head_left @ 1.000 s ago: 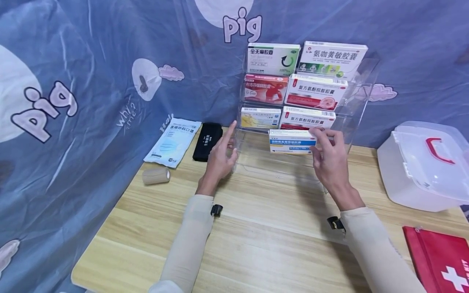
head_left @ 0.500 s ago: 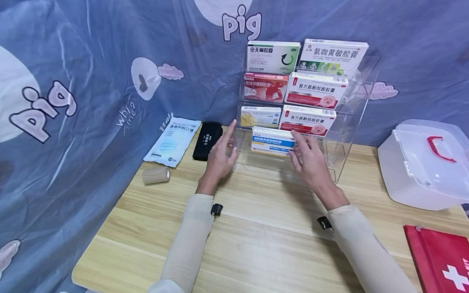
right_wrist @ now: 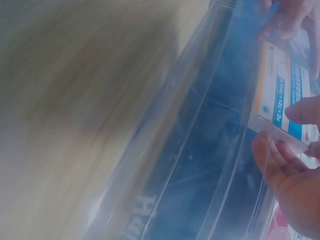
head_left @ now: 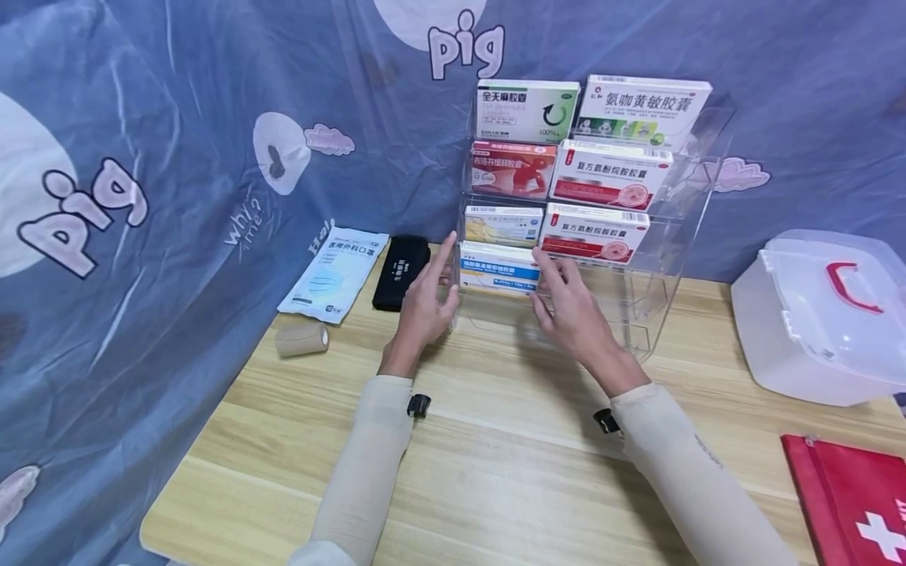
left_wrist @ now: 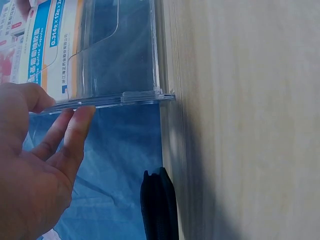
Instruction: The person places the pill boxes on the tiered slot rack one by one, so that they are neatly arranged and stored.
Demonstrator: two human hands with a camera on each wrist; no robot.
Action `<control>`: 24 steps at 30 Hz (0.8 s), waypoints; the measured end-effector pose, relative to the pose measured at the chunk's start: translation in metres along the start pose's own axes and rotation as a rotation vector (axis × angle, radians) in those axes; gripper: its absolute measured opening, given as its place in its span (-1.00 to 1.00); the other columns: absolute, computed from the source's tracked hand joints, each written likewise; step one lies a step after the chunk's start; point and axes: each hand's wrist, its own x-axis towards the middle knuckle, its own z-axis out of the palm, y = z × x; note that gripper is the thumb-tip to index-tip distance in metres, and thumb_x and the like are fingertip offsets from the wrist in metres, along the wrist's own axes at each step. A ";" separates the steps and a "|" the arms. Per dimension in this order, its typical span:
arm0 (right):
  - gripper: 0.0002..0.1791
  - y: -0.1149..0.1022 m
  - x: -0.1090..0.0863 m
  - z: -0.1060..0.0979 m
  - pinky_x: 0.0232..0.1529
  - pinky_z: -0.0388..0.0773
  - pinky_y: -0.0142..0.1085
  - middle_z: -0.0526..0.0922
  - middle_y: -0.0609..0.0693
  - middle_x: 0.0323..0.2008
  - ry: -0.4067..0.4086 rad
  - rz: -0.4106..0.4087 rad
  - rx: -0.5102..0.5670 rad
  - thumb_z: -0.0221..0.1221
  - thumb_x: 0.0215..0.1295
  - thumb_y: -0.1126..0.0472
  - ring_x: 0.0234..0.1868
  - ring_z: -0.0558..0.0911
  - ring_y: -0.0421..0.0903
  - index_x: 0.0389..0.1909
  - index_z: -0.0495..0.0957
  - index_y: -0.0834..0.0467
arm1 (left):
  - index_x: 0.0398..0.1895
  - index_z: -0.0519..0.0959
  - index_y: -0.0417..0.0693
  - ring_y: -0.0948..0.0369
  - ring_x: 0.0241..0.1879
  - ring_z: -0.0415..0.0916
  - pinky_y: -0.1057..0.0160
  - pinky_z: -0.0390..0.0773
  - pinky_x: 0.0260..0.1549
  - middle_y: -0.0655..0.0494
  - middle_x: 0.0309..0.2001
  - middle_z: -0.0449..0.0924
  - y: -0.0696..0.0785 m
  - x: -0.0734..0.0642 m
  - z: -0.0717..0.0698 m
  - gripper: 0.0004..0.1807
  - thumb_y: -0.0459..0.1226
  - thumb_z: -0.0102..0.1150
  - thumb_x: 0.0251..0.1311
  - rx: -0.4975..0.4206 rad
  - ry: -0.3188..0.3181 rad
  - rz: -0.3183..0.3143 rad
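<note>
A clear tiered display rack (head_left: 675, 228) stands on the table, with several medicine boxes in its upper tiers. My left hand (head_left: 425, 303) pinches the rack's left side edge between thumb and fingers, as the left wrist view shows. In the lowest tier, at the left, sits a white medicine box (head_left: 499, 269) with blue and orange bands. Gripping its right end is my right hand (head_left: 575, 314), thumb and fingers on opposite sides in the right wrist view. Just above it are a yellow-and-white box (head_left: 501, 226) and a red-and-white box (head_left: 593, 233).
Left of the rack lie a mask packet (head_left: 333, 271), a black pouch (head_left: 400, 273) and a tan bandage roll (head_left: 301, 339). A white lidded case (head_left: 814, 322) with a red handle and a red kit pouch (head_left: 849, 487) are at the right. Printed blue cloth (head_left: 198, 126) hangs behind.
My right hand has moved left with the blue-banded medicine box, from the middle of the lowest tier to its left end. The left hand has stayed at the rack's edge.
</note>
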 end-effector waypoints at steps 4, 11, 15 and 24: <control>-0.12 0.000 -0.003 -0.001 0.00 0.75 0.13 0.43 0.30 0.26 -0.048 0.014 0.004 0.23 0.50 0.33 0.08 0.68 0.22 0.74 0.08 0.02 | 0.76 0.07 0.37 -0.01 0.07 0.74 -0.09 0.75 0.04 -0.10 0.12 0.66 0.000 -0.001 -0.001 -0.02 -0.45 0.18 0.38 0.004 -0.002 -0.007; -0.05 -0.002 -0.006 -0.002 0.09 0.73 0.15 0.38 0.31 0.33 -0.086 0.029 -0.002 0.22 0.50 0.32 0.12 0.64 0.22 0.77 -0.03 -0.01 | 0.76 0.07 0.38 -0.01 0.07 0.73 -0.11 0.74 0.03 -0.10 0.12 0.66 -0.001 -0.001 0.000 -0.02 -0.45 0.17 0.38 -0.003 -0.005 -0.013; -0.02 -0.002 -0.009 -0.002 0.09 0.70 0.16 0.39 0.34 0.33 -0.074 0.001 -0.016 0.24 0.48 0.34 0.08 0.61 0.21 0.77 -0.07 0.04 | 0.76 0.06 0.40 0.00 0.07 0.73 -0.11 0.75 0.03 -0.09 0.12 0.66 0.000 -0.001 0.000 -0.02 -0.44 0.17 0.40 0.002 -0.012 -0.019; 0.06 -0.001 -0.017 -0.002 0.25 0.62 0.24 0.43 0.39 0.31 -0.071 -0.003 -0.050 0.27 0.46 0.34 0.20 0.56 0.32 0.78 -0.19 0.10 | 0.76 0.04 0.43 0.00 0.07 0.73 -0.11 0.75 0.03 -0.08 0.11 0.66 0.000 0.001 0.001 -0.01 -0.45 0.16 0.40 0.005 -0.016 -0.024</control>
